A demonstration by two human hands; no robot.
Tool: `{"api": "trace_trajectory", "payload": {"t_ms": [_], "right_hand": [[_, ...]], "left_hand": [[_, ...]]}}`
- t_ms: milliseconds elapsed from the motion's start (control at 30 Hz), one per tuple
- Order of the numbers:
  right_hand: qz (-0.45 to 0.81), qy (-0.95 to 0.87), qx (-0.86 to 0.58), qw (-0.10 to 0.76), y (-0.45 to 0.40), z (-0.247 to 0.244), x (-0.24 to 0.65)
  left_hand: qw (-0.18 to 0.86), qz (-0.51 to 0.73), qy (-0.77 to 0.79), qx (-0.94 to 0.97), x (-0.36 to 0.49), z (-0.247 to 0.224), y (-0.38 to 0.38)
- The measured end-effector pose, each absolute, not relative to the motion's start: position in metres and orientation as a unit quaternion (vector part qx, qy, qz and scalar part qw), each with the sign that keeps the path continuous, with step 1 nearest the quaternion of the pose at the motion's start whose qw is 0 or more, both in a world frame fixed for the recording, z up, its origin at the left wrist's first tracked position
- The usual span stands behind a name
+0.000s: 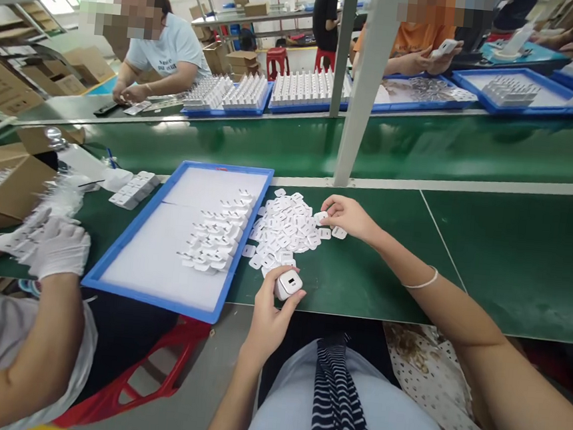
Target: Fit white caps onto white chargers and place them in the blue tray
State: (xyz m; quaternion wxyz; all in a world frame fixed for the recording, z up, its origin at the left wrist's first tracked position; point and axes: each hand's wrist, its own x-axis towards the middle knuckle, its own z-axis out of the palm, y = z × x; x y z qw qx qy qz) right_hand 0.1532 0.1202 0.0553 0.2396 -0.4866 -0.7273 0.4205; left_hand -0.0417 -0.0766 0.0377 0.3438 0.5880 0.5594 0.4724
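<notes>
At left on the green bench (514,255), a tray (151,303): raised blue rim, pale floor with a matte, sheet-like look. Along its right side, rows of white pronged pieces (222,236): smooth moulded bodies, metallic-looking prongs pointing up. Next, in the left hand (268,312), near the front edge of the bench: a white housing (290,284). Held between thumb and fingers, closed to body width. Judge as light, stiff and slightly slippery; grip by opposite side walls, clear of the dark slot in the end face. Block-like, with rounded corners and a smooth finish. Just beyond, a heap of loose plates (288,225): thin, flat, white, overlapping at random. At the heap's right edge, a single plate (321,217) at the fingertips of the right hand (349,217): apparently pinched, with almost no gap. Judge as very light and stiff, liable to slide; take by the edges. Farther right, bare bench top: smooth, flat, faintly glossy.
</notes>
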Motion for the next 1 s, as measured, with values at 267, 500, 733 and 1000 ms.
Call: {"api": "trace_trajectory", "payload": {"t_ms": [267,500,733,1000], "right_hand": [[0.636,-0.624,-0.334,0.308,0.046,0.113,0.143],[0.443,-0.739,-0.330,0.385,0.034,0.137,0.150],[0.706,-0.598,-0.238,0.294,0.022,0.144,0.151],[0.772,-0.546,-0.204,0.255,0.023,0.138,0.149]], "left_hand": [[0.323,0.533,0.492,0.608,-0.032,0.057,-0.077],[0.243,0.582,0.456,0.628,-0.027,0.057,-0.071],[0.195,0.597,0.431,0.648,-0.018,0.066,-0.067],[0.188,0.584,0.429,0.663,-0.015,0.077,-0.067]]}}
